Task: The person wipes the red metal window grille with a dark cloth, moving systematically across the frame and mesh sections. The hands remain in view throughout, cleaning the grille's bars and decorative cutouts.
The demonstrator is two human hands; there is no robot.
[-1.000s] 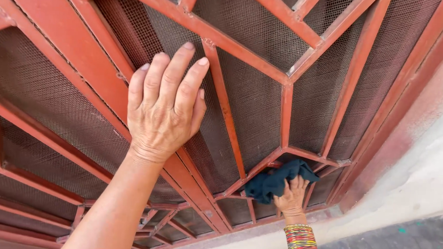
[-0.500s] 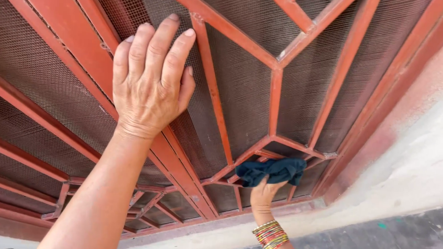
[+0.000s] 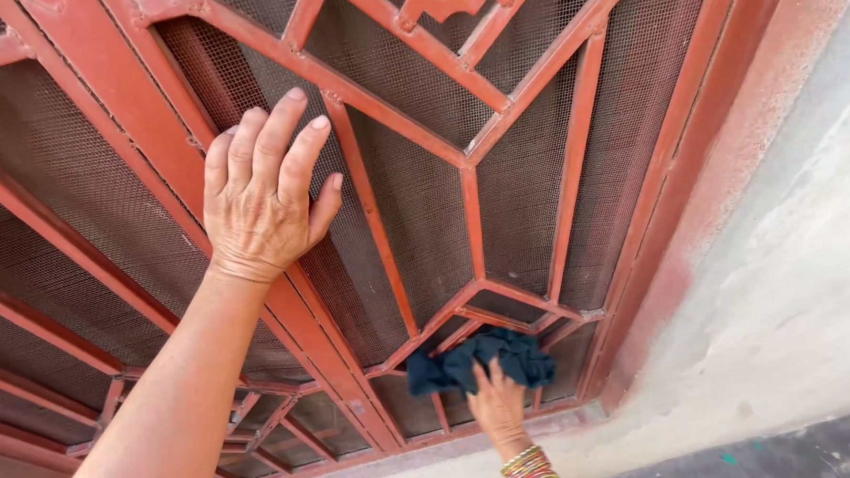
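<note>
The left hand [image 3: 262, 198] lies flat with fingers spread, palm on a slanted bar of the red metal grille [image 3: 466, 164], gripping nothing. Low down, near the grille's bottom right corner, the right hand [image 3: 496, 405] presses a dark teal cloth [image 3: 482, 358] against the bars and mesh; its fingers are on the cloth, but whether they close around it cannot be told. Coloured bangles [image 3: 528, 471] ring that wrist. The grille's right edge meets a pale plastered wall [image 3: 786, 283], just beside the cloth.
</note>
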